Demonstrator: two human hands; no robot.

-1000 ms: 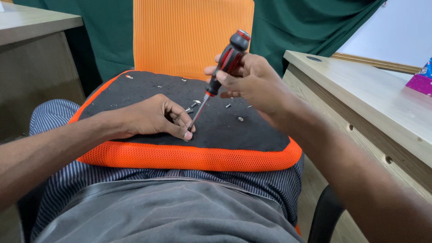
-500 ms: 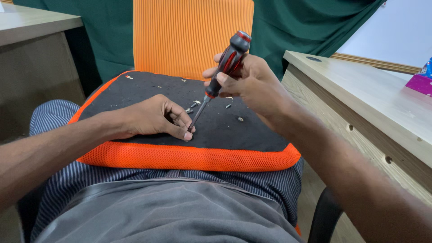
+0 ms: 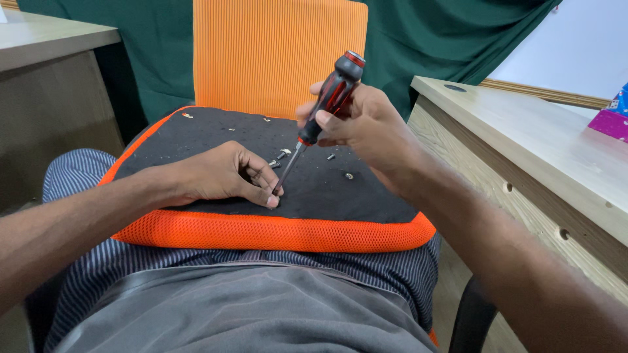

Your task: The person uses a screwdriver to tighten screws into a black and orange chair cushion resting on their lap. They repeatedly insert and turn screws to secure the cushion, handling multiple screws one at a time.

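Note:
An orange chair seat [image 3: 275, 232] with a black underside lies upside down on my lap. My right hand [image 3: 366, 127] grips a red-and-black screwdriver [image 3: 327, 98], tilted, its tip down on the black surface near the front edge. My left hand [image 3: 219, 175] rests on the seat with its fingertips pinched around the screwdriver tip; what they pinch is hidden. Several loose silver screws [image 3: 281, 157] lie on the black surface just behind the tip.
An orange mesh chair back [image 3: 278, 55] stands behind the seat against a green curtain [image 3: 432, 39]. A wooden desk [image 3: 543, 150] runs along my right, another wooden desk [image 3: 46, 78] at the left. A pink box [image 3: 611, 117] sits at the far right.
The screwdriver handle and my right hand have shifted slightly. My left hand stays at the tip.

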